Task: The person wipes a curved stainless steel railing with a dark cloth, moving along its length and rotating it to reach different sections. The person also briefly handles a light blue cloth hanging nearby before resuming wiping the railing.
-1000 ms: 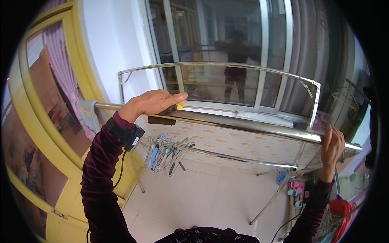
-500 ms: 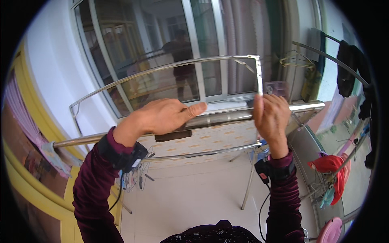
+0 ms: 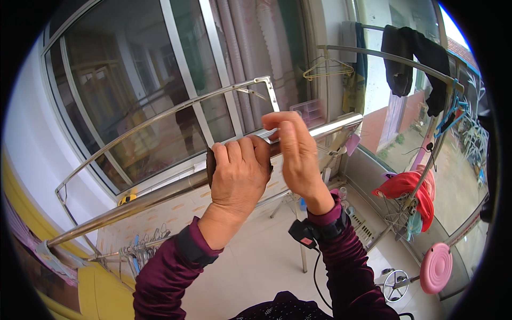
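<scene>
A: Left hand [image 3: 238, 178] is wrapped over the pole [image 3: 160, 197], fingers curled down tight on a dark cloth [image 3: 211, 160] pressed against the metal.

B: And the right hand [image 3: 296, 154]?

A: Just beside it, touching the same pole, fingers bent with the tips pinching at the top of the bar. Whether it holds anything besides the bar, I cannot tell.

B: Which way does the pole run?

A: Long axis goes from low on the left of the fingers, up across, to a high end on their right. That right end stops just past the right hand, open air beyond it.

B: Room to slide?

A: Plenty leftward: bare pole all the way down to its far end. Behind the fingers runs a thinner rail [image 3: 176, 109], parallel, turning a square corner above the right hand. Beyond that, the window [image 3: 133, 80].

B: Below?

A: Open tiled floor [image 3: 256, 266]. Hangers [image 3: 141, 248] cluster low left of the fingers; red cloth [image 3: 405, 186] and a pink disc [image 3: 436, 266] sit well off right.
</scene>
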Demonstrator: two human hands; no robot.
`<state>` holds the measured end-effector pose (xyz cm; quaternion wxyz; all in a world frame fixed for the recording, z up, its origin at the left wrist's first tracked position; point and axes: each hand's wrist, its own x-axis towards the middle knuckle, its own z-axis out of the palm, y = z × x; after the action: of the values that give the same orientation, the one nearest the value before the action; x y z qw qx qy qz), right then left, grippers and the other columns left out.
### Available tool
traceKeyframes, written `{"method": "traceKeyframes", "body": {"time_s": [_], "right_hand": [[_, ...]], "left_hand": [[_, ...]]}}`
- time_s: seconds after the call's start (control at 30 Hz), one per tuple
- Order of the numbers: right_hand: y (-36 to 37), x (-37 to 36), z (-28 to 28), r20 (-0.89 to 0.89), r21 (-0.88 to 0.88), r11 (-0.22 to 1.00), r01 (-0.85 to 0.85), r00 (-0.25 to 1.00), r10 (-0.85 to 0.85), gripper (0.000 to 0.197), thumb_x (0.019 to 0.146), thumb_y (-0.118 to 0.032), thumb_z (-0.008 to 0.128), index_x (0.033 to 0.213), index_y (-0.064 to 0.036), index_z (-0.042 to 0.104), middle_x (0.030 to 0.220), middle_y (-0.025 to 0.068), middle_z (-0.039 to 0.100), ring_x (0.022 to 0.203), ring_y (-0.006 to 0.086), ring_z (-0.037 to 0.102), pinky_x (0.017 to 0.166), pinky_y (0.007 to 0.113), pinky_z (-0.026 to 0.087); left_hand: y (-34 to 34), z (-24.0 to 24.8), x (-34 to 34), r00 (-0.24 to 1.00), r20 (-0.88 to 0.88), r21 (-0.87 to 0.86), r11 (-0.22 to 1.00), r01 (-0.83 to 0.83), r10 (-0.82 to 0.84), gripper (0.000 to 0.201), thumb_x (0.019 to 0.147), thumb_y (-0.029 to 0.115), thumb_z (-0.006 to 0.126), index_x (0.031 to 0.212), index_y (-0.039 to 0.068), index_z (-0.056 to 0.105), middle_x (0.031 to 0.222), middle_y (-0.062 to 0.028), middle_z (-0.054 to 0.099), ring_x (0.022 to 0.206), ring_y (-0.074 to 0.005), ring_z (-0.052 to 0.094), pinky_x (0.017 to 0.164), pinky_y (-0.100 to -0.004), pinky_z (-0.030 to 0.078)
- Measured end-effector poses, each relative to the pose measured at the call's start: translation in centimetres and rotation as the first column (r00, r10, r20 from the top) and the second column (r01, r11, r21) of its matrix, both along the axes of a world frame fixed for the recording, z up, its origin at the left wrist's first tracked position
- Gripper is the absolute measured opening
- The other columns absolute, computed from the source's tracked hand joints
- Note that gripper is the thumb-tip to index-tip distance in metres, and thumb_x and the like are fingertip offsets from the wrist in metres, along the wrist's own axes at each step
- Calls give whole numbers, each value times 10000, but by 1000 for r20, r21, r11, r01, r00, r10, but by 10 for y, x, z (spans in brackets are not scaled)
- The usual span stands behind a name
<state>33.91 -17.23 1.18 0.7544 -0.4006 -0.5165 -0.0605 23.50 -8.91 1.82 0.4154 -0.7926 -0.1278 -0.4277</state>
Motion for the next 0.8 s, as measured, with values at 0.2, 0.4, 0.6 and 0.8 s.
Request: {"method": "traceKeyframes", "body": {"time_s": [0.2, 0.4, 0.6, 0.8], "right_hand": [[-64, 84, -6, 248, 89, 727, 681, 692, -678, 227, 1039, -169, 501, 1104, -26, 664, 1077, 111, 644, 995, 237, 605, 874, 327, 473], [-91, 149, -34, 420, -70, 504, 861, 484, -768, 281, 1023, -240, 529, 1224, -77, 639, 1290, 119, 607, 1198, 318, 562, 1017, 392, 432], [-83, 153, -48, 411, -1, 486, 874, 444, -797, 296, 1031, -234, 513, 1266, -84, 612, 1325, 120, 584, 1208, 321, 565, 1021, 398, 440], [-81, 148, -50, 403, -10, 525, 851, 484, -777, 331, 1050, -261, 473, 1315, -87, 572, 1377, 122, 542, 1255, 318, 539, 1052, 385, 422]], "left_hand": [[-15, 2, 19, 993, -86, -100, 992, 71, -80, 745, 671, 608, 778, 1073, 21, 558, 838, -64, 493, 739, -216, 498, 752, -376, 398], [-37, 10, 62, 968, -93, -299, 934, 197, -234, 718, 768, 711, 617, 992, 29, 584, 802, -68, 501, 744, -225, 505, 714, -373, 373], [-37, -4, 71, 989, -64, 66, 989, 134, -130, 779, 758, 625, 671, 1175, -21, 548, 906, -89, 541, 820, -249, 517, 846, -435, 433], [-7, -7, 10, 991, -17, -24, 991, 131, -131, 700, 689, 439, 794, 1161, -7, 532, 878, -87, 501, 806, -244, 516, 811, -397, 441]]}}
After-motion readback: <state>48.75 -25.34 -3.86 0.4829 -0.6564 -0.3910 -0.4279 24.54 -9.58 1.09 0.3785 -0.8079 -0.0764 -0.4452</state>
